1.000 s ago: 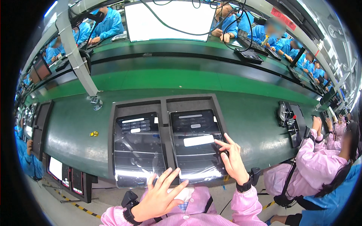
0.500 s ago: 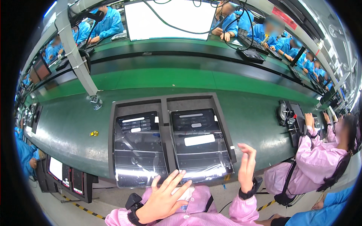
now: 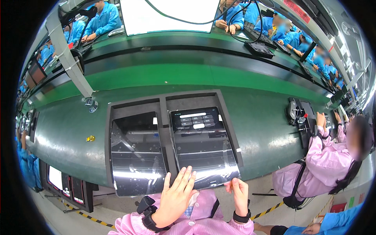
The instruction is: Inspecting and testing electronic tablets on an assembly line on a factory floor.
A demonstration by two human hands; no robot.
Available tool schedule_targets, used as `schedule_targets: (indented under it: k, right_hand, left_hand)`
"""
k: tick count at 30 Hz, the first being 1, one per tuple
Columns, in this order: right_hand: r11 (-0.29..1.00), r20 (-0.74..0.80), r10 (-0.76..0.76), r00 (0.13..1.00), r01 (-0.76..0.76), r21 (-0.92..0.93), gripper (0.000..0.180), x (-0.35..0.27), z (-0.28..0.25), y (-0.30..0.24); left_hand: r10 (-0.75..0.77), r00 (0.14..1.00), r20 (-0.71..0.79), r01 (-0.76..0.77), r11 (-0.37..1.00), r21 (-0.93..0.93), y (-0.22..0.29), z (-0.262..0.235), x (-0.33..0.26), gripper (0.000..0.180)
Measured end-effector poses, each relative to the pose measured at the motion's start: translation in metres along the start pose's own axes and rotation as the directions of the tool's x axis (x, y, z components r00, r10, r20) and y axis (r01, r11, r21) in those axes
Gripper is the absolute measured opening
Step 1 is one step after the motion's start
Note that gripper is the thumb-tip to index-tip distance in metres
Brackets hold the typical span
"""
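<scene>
Tablets (image 3: 201, 148) in a dark tray (image 3: 192, 99) occupy a green workbench (image 3: 264, 121), blue-clad workers (image 3: 102, 21) beyond.

Green workbench (image 3: 266, 131), dark grey two-compartment tray (image 3: 191, 101), small yellow piece (image 3: 90, 138) left of it, black equipment (image 3: 300, 117) to the right.

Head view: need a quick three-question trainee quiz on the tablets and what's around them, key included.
1. Multiple choice: which tablet shows lit tiles? A) left B) right C) both D) neither
2. True or false: the small yellow piece lies outside the dark tray.
3. Short answer: which hand is at the lower right corner of the right tablet?

Key: 1. B. 2. True, it lies on the green table. 3. The right hand.
</scene>
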State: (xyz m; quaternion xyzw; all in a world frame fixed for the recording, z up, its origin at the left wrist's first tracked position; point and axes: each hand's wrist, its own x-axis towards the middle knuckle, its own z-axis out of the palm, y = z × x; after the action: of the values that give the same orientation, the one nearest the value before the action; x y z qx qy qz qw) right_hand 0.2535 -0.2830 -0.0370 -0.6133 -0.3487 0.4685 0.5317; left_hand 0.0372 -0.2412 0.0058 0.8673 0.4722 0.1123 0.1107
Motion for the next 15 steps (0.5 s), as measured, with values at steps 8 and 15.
schedule_targets:
  k: [8, 15]
  right_hand:
    - [1.000, -0.089, 0.011, 0.996, -0.013, -0.024, 0.038, -0.028, 0.001, 0.011]
    - [0.984, 0.179, 0.180, 0.967, -0.175, -0.040, 0.029, -0.056, 0.029, 0.002]
  left_hand:
    - [-0.018, 1.000, -0.019, 0.018, 1.000, 0.015, -0.001, -0.001, 0.000, 0.052]
    - [-0.012, 1.000, -0.005, 0.012, 0.997, -0.071, -0.009, -0.017, -0.006, 0.058]
